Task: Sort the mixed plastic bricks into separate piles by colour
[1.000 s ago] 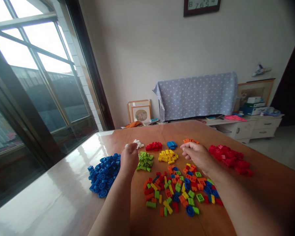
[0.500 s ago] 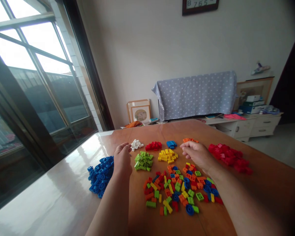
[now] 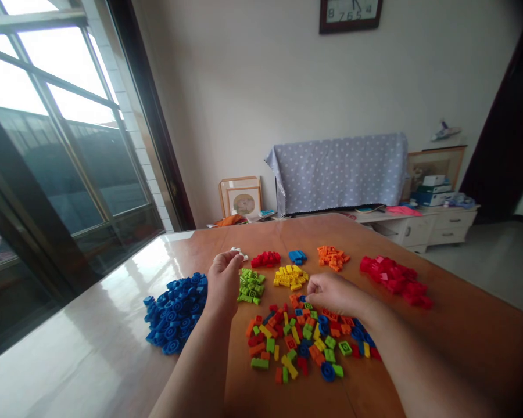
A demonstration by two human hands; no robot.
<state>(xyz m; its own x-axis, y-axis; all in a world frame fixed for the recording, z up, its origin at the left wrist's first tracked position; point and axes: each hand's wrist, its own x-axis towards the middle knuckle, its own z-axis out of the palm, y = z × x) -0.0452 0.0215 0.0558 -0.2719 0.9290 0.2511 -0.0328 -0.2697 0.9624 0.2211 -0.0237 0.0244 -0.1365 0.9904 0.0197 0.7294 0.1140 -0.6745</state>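
My left hand (image 3: 224, 281) is closed in a pinch above the table, between the blue pile (image 3: 174, 313) and the green bricks (image 3: 251, 284), partly covering the white pieces (image 3: 239, 253). Anything between its fingertips is too small to name. My right hand (image 3: 331, 292) has its fingers curled together at the back edge of the mixed bricks (image 3: 303, 342), just right of the yellow bricks (image 3: 291, 277). Whatever it pinches is hidden. The mixed bricks are orange, green, red, yellow and blue.
Further back on the wooden table (image 3: 126, 348) lie small red bricks (image 3: 265, 259), light blue bricks (image 3: 297, 256) and orange bricks (image 3: 332, 258). A larger red pile (image 3: 394, 280) is at the right. Behind stands a cabinet (image 3: 440, 227).
My right hand has moved down and toward me from beside the yellow bricks to the mixed bricks, uncovering the orange pile. My left hand stays near the white pieces. The view has shifted slightly.
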